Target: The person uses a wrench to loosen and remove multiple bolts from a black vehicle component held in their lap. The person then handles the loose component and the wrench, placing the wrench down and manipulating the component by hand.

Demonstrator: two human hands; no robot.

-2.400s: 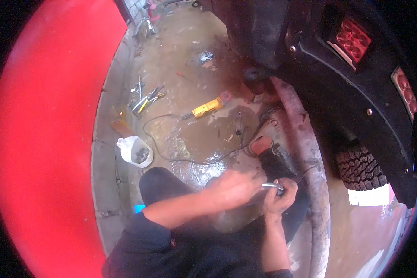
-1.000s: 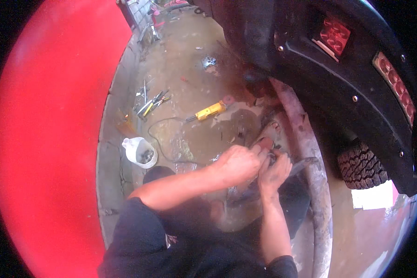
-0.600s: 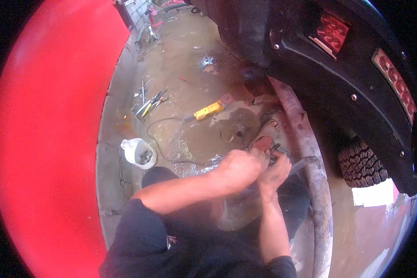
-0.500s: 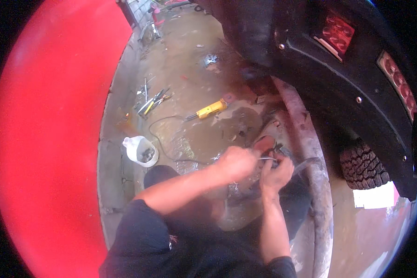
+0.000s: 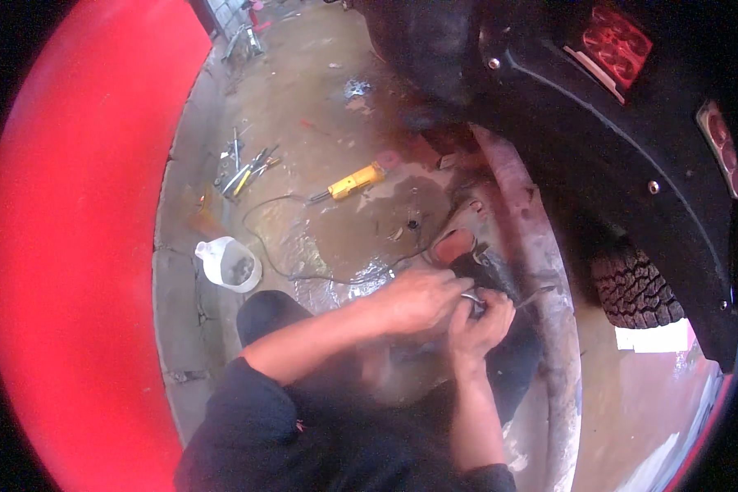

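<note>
Wet floor (image 5: 303,86) between a red panel (image 5: 82,246) and a black vehicle body (image 5: 541,82)

The brown floor carries shiny puddles and darker damp patches. Along its left side runs a low grey concrete ledge (image 5: 176,320), with the red panel beyond. Near the ledge stands a white cut-open container (image 5: 231,266) with grey bits inside; farther off lies a loose bunch of hand tools (image 5: 250,170). A yellow power tool (image 5: 355,182) rests on the floor, its dark cord (image 5: 283,269) looping towards the person. On the right, a stained pale beam (image 5: 549,312) runs beside the vehicle body, which bears red lamps; a treaded tire (image 5: 638,289) shows beneath.

Over the person's lap, a shiny metal tool (image 5: 471,298) sits between the hands. The left hand (image 5: 418,297) curls its fingers around it; the right hand (image 5: 482,326) is folded around a small dark piece (image 5: 478,311), mostly hidden.
</note>
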